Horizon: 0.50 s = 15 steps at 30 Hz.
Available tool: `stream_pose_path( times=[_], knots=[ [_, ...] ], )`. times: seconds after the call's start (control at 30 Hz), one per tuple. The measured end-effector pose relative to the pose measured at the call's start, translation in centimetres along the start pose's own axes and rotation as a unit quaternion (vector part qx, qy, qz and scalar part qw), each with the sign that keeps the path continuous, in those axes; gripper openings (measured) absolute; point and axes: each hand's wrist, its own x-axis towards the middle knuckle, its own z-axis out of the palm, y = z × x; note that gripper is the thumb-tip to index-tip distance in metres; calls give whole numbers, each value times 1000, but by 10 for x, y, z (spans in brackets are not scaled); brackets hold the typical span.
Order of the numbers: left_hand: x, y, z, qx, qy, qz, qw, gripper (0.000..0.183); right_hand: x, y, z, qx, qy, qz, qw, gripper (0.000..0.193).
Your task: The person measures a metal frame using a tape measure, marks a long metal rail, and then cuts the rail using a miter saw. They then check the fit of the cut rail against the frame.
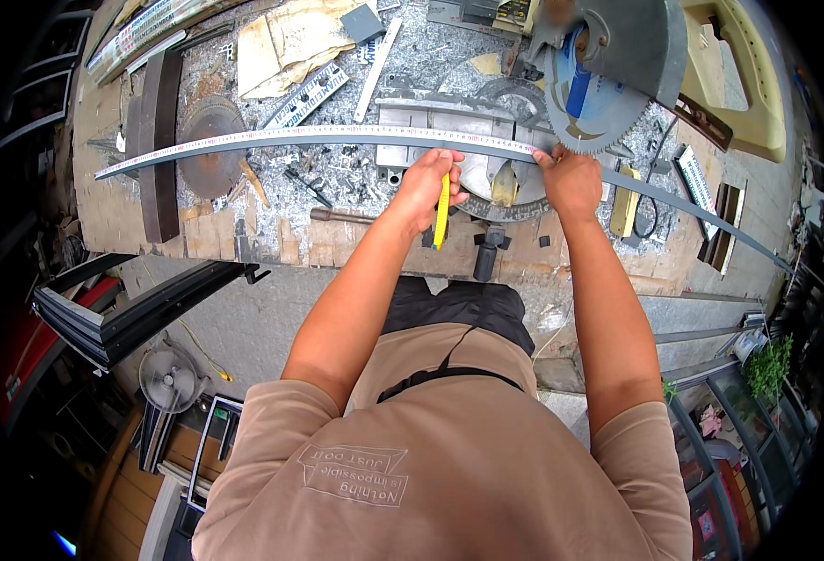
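A long grey strip (674,198) lies across the bench and the saw bed, running past both hands. Along its left stretch lies a white measuring tape (272,134) with printed marks, reaching to my right hand (573,182). That hand is closed, thumb and fingers pinching the strip by the tape's end. My left hand (423,194) is closed at the strip's near edge, curled around a slim yellow object (443,210) with a dark lower end. Its kind is unclear. Just beyond my right hand stands the round blade (599,117) of a mitre saw.
The saw's metal bed (412,117) sits mid-bench. A loose round blade (211,140) and a brown bar (160,150) lie left. Shavings cover the bench. Right of my right hand are a yellow block (625,201) and metal profiles. A fan (171,376) stands below left.
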Motion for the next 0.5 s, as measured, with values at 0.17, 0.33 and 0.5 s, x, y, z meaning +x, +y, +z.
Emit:
stream_pose_path(
  times=[0.17, 0.33, 0.5],
  knots=[
    [0, 0, 0, -10, -1, -2, 1000, 24, 0, 1, 1, 0, 11, -10, 1000, 46],
    [-1, 2, 1, -21, -1, -3, 1000, 24, 0, 2, 1, -2, 7, -12, 1000, 45],
    [0, 1, 5, -37, 13, -2, 999, 24, 0, 2, 2, 4, 18, -19, 1000, 44]
  ],
)
